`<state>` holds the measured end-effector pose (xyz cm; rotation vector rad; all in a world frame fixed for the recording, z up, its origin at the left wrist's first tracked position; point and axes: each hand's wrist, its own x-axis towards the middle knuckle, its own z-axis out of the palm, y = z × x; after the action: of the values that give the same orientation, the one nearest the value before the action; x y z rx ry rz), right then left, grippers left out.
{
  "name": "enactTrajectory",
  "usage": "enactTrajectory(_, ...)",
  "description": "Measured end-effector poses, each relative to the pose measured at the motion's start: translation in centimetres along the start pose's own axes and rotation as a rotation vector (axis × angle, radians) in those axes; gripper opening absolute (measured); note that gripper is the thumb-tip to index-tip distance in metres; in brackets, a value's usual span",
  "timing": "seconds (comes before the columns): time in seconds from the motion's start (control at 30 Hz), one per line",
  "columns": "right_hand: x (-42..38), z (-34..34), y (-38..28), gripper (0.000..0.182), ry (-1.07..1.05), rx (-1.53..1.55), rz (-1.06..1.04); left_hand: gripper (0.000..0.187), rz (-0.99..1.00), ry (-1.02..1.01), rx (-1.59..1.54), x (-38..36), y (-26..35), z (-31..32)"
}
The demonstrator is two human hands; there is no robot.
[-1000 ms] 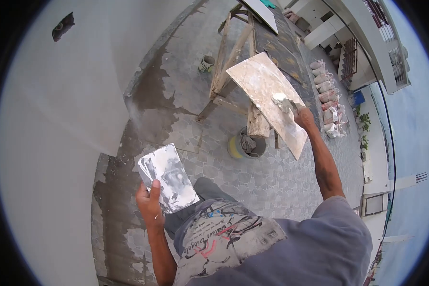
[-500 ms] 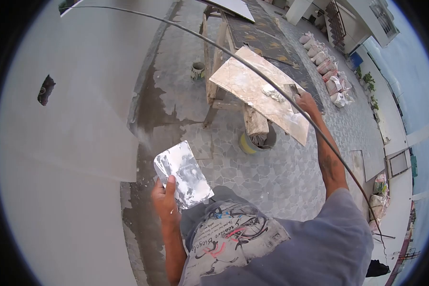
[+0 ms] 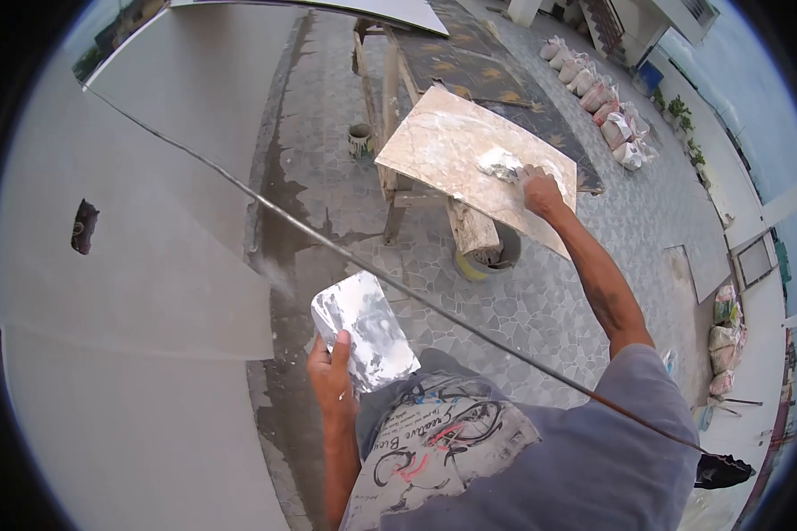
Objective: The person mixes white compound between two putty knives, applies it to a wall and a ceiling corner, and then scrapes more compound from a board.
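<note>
My left hand grips a flat rectangular metal plate smeared with white putty, thumb on its face. Out in front, my right hand is closed around a putty knife, its blade mostly hidden by the fingers and putty. That blade is right at a small heap of white putty lying on a beige marbled board. More thin white smears show on the board around the heap.
The board rests on a wooden trestle beside a patterned dark sheet. Beneath it stands a bucket. A thin cable crosses the view diagonally. A pale wall rises at left; filled sacks line the far right.
My right hand has moved left across the board, bringing the putty knife to the putty heap. My left hand still holds the plate. The view has shifted, and the cable now crosses lower.
</note>
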<state>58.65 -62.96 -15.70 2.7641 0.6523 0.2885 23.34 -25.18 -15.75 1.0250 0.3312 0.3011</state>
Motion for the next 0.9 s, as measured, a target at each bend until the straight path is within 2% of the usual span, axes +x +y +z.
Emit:
enactTrajectory(0.1,-0.9,1.7,-1.4,0.023,-0.115,-0.121,-0.154,0.034,-0.025,-0.017,0.011,0.6,0.0,-0.2)
enactTrajectory(0.2,0.6,-2.5,-0.1,0.022,-0.191,-0.008,-0.124,0.034,-0.032,-0.02,0.024,1.7,0.3,0.3)
enactTrajectory(0.33,1.6,-0.1,-0.6,0.019,-0.07,-0.068,0.017,0.034,-0.06,-0.041,0.074,3.3,1.0,1.2)
enactTrajectory(0.37,1.4,0.6,-1.5,0.018,-0.089,-0.082,-0.066,0.033,-0.064,-0.039,0.107,3.8,1.1,1.3)
enactTrajectory(0.4,1.6,0.7,-1.3,0.022,-0.222,-0.078,-0.098,0.033,-0.056,-0.05,0.101,4.1,1.3,1.4)
enactTrajectory(0.47,2.7,-0.5,0.8,0.021,-0.284,-0.016,-0.083,0.033,-0.037,-0.064,0.078,4.3,1.4,1.8)
enactTrajectory(0.57,2.9,-0.4,1.9,0.022,-0.15,0.015,0.078,0.034,-0.093,-0.086,0.047,4.5,1.3,1.4)
enactTrajectory(0.7,2.7,1.9,0.5,0.021,-0.248,-0.041,-0.053,0.035,-0.054,-0.084,0.057,4.8,1.5,1.9)
enactTrajectory(0.8,3.5,-2.4,2.9,0.021,-0.311,0.06,0.011,0.035,-0.043,-0.07,0.044,4.6,1.0,1.7)
enactTrajectory(0.9,3.4,0.0,3.0,0.022,-0.184,0.002,0.073,0.038,-0.047,-0.061,0.037,4.8,0.3,1.5)
